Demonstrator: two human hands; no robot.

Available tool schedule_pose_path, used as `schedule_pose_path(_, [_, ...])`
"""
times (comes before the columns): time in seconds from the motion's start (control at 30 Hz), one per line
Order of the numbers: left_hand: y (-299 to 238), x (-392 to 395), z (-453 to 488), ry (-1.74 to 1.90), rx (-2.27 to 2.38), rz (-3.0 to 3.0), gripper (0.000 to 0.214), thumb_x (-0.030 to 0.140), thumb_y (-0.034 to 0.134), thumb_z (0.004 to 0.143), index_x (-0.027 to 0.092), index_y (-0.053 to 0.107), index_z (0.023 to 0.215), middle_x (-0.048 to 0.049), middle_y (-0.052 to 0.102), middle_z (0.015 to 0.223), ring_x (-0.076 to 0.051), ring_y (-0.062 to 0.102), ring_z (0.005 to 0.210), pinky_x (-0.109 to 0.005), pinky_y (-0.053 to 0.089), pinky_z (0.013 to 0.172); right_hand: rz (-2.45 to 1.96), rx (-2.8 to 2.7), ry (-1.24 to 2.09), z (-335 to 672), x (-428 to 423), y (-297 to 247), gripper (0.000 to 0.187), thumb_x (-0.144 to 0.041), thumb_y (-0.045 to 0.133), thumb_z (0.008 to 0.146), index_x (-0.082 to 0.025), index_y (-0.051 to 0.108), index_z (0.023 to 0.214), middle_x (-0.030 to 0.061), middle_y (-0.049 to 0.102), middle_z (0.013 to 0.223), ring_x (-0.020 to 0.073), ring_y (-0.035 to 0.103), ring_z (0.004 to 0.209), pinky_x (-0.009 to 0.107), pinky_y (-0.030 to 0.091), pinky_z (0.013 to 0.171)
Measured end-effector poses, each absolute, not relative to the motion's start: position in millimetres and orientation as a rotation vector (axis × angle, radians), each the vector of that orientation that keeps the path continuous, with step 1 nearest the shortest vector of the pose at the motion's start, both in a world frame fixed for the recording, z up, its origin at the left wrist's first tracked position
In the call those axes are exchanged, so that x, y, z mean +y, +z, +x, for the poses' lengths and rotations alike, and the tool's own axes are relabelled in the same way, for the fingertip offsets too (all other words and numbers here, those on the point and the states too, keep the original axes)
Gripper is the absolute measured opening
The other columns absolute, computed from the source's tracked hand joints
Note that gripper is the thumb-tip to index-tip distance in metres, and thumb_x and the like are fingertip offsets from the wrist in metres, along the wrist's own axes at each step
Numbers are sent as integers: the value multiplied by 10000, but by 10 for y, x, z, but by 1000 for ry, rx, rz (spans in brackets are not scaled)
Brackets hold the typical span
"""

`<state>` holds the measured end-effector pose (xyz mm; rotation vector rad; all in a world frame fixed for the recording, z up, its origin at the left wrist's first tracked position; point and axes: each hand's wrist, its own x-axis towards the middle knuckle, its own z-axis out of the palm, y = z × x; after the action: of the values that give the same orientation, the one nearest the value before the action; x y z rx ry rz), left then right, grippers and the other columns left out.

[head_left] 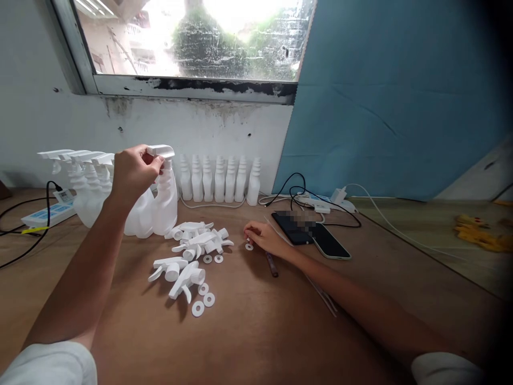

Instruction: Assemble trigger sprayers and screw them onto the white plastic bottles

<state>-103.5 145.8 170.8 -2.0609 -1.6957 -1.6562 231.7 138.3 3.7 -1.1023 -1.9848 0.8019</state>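
The left hand (136, 172), pinching the spray head (161, 151), should hold it square above the bottle (165, 207) beneath; the right hand's (265, 237) grip by the washer (251, 247) I cannot tell.

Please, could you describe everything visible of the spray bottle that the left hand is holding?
The spray bottle looks like translucent white plastic, with a smooth rounded body, a grooved upper part and a white spray head on top. It stands upright on the brown table, beside similar bottles. The left hand grips the spray head, partly covering it.

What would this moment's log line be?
left hand: gripping sprayer head atop bottle | right hand: by washer | table: loose sprayer heads
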Motion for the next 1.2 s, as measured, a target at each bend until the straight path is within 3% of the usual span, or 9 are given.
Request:
schedule_pose_path(0.33, [1583, 1593, -1011, -1430, -1838, -1955, 175, 300, 563, 777, 134, 609, 807, -23, 709, 736, -119, 615, 496, -234, 481, 570, -1183, -2101, 671, 2354, 1459, -89, 217, -302, 511, 853, -134, 648, 856, 51, 674, 779, 136, 580, 673, 238, 425, 654])
schedule_pose_path(0.63, [1576, 1639, -1041, -1349, -1915, -1988, 154, 272, 567, 767, 137, 596, 833, -22, 709, 722, -120, 655, 548, -224, 508, 645, -1159, -2162, 795, 2419, 1525, -67, 237, -311, 521, 851, -123, 664, 859, 47, 661, 771, 117, 551, 640, 216, 420, 605])
schedule_pose_path(0.97, [1628, 1540, -1061, -1308, -1950, -1996, 383, 253, 568, 780, 155, 534, 1149, -26, 714, 797, -122, 684, 602, -205, 525, 637, -1107, -2041, 965, 2468, 1565, 31, 291, -396, 526, 841, -116, 607, 830, 47, 642, 749, 98, 549, 591, 216, 439, 582])
schedule_pose_path(1.07, [1644, 1522, -1067, -1234, -1965, -1949, 392, 252, 550, 788, 164, 526, 1169, -22, 709, 771, -119, 657, 537, -223, 529, 629, -1115, -2017, 990, 2488, 1558, 86, 301, -412, 548, 824, -116, 604, 836, 49, 646, 728, 97, 536, 572, 217, 431, 564])
schedule_pose_path(1.2, [1680, 1487, -1073, -1126, -1982, -1856, 362, 259, 540, 779, 185, 554, 1134, -22, 703, 730, -162, 667, 600, -259, 534, 648, -1122, -2011, 1015, 2497, 1529, 149, 309, -426, 564, 810, -120, 604, 826, 45, 643, 718, 100, 536, 569, 226, 434, 576])
